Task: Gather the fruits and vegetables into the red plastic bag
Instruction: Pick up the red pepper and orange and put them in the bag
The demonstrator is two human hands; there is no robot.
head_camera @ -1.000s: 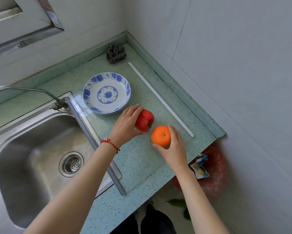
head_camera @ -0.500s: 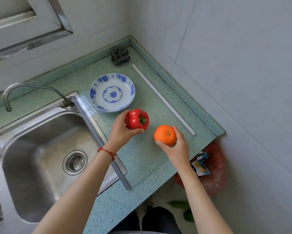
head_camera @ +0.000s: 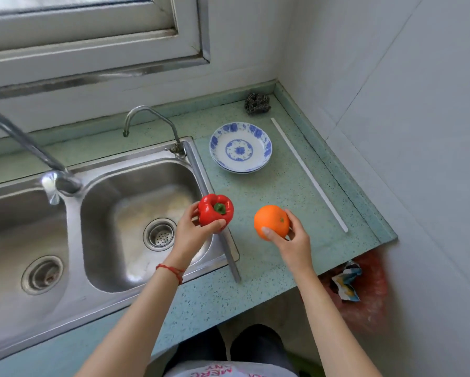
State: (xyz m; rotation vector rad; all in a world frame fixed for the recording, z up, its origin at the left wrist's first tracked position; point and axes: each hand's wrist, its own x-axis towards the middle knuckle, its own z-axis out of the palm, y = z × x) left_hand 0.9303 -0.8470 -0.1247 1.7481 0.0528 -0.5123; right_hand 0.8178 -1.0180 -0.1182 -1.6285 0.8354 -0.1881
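You're in a home kitchen: a steel double sink (head_camera: 136,221) with two taps (head_camera: 149,123) is set in a green speckled counter (head_camera: 277,257) under a window (head_camera: 92,31). A blue-patterned plate (head_camera: 240,146) and a wire scrubber (head_camera: 257,103) sit by the white tiled corner wall (head_camera: 405,104).

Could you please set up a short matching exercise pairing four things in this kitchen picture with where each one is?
Things:
1. shiny red bell pepper
2. round orange fruit
3. blue-and-white patterned ceramic plate
4. crinkled red plastic bag

Places:
A. held in the right hand
B. below the counter's right end, by the wall
C. held in the left hand
D. resting on the green speckled countertop

Pairs: 1-C, 2-A, 3-D, 4-B
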